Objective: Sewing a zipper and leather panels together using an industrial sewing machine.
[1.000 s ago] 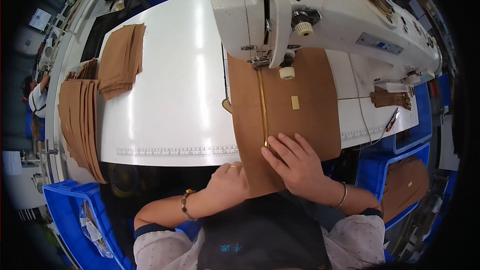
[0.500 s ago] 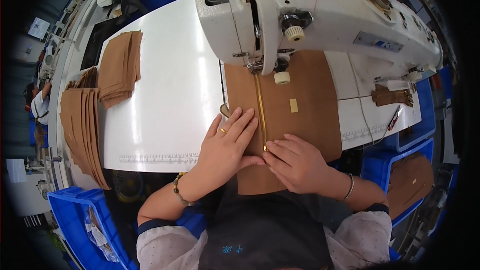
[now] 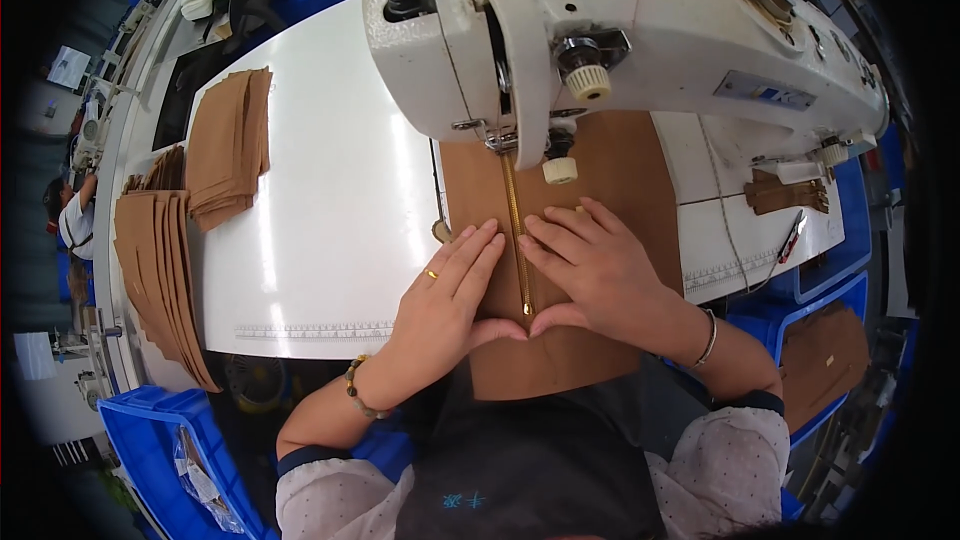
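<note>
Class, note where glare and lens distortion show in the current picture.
Head view: pale glare streaks run down the white tabletop, whose far edge looks bowed; head view, centre: the gold zipper glints; head view, corners: fisheye blackness.

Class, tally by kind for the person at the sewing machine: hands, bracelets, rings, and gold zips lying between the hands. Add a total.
Hands: 2 (left hand, right hand)
Bracelets: 2 (beaded bracelet, silver bracelet)
Gold ring: 1
Gold zip: 1
Total: 6

A white metal sewing machine, running past the view's top edge, is hiding the far end of a flat brown fabric panel; the bare right hand is covering part of it.
</note>
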Tool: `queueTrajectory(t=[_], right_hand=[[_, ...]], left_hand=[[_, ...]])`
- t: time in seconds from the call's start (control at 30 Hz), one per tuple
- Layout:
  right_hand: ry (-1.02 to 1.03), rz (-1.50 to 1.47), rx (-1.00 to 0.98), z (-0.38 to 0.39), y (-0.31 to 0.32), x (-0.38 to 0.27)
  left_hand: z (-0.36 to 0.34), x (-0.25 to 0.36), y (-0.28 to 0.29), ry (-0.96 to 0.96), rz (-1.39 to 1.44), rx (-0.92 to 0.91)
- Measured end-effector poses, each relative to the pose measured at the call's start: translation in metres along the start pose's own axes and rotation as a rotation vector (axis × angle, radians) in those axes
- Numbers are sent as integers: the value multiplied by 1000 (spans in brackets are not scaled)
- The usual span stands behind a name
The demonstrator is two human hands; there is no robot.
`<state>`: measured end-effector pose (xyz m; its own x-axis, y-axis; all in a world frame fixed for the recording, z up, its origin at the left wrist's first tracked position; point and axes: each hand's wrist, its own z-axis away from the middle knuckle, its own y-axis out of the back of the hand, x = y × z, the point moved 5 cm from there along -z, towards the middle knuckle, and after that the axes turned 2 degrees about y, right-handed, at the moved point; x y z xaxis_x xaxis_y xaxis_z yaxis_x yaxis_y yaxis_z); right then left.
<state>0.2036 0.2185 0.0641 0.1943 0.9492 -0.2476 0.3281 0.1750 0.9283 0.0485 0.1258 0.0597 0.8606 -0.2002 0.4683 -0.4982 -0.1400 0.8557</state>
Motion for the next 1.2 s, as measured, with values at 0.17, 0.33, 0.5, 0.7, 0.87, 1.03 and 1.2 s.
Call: queueTrajectory(t=[0.17, 0.33, 0.5, 0.7, 0.87, 1.03, 1.2], right_hand=[[-2, 5, -18, -1, -2, -1], [9, 43, -15, 0, 1, -1], [14, 61, -41, 0, 2, 1], [33, 73, -44, 0, 2, 2], [19, 73, -51, -7, 1, 9], [32, 83, -6, -19, 0, 21], [47, 85, 12, -31, -3, 35]], left_hand=[[-1, 3, -1, 0, -33, -9], [-5, 8, -3, -15, -148, -105], [-6, 13, -3, 2, -182, -94], [-9, 11, -3, -35, -237, -88], [-17, 5, 0, -41, -282, -87], [-31, -7, 2, -31, -316, -79], [-46, -19, 4, -26, -301, -71]])
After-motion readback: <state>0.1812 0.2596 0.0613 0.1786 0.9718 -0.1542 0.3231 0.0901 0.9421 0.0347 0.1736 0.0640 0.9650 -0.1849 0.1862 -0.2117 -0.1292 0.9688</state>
